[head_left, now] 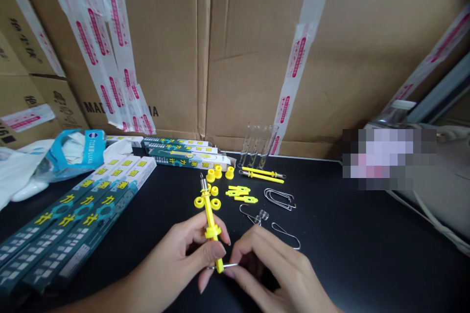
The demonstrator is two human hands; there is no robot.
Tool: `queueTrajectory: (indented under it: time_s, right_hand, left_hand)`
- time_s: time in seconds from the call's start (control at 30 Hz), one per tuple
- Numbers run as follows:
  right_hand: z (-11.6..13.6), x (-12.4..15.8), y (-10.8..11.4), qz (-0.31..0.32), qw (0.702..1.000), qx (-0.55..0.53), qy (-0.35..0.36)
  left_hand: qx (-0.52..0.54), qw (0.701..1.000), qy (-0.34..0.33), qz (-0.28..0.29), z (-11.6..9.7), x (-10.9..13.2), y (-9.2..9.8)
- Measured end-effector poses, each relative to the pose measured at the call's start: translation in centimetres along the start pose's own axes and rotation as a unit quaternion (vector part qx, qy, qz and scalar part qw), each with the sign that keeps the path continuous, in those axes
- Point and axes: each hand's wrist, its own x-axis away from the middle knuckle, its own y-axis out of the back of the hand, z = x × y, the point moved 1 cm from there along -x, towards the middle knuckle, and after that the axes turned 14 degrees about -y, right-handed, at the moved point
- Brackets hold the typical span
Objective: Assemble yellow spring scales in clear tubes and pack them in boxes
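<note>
My left hand is closed around a yellow spring scale rod, tilted with its metal spring end pointing away from me. A yellow collar sits partway along the rod. My right hand pinches a thin metal wire hook at the rod's lower end. The wire shows on both sides of that end; its grip end is hidden by my fingers. Just beyond lie loose yellow caps, flat yellow pieces, a bent wire hook and small springs.
Behind are yellow rods with springs, clear tubes standing upright and more wire hooks. Printed long boxes lie at left, others along the back. A blue packet rests far left; cardboard walls the back.
</note>
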Motion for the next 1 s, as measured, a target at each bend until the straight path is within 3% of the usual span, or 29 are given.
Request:
queueTrajectory:
  time_s: [0.3,0.5,0.6,0.8,1.0]
  right_hand:
    - [0.7,-0.4,0.1,0.058,0.997,0.014,-0.041]
    - [0.8,-0.2,0.2,-0.004,0.997,0.026,0.078]
    - [1.3,0.2,0.5,-0.023,0.987,0.098,0.124]
    - [2.3,0.6,0.9,0.003,0.944,0.277,0.181]
    - [2.1,0.0,0.9,-0.006,0.923,0.318,0.214]
  left_hand:
    - [-0.047,0.999,0.022,0.000,0.0,0.3,-0.2]
    - [0.041,0.998,0.036,0.005,-0.3,-0.2,0.1]
    - [0.057,0.998,0.035,0.021,-0.2,-0.5,0.4]
    - [0.028,0.998,0.040,0.044,0.2,-0.4,0.7]
    - [0.001,0.998,0.046,0.050,0.1,-0.3,0.7]
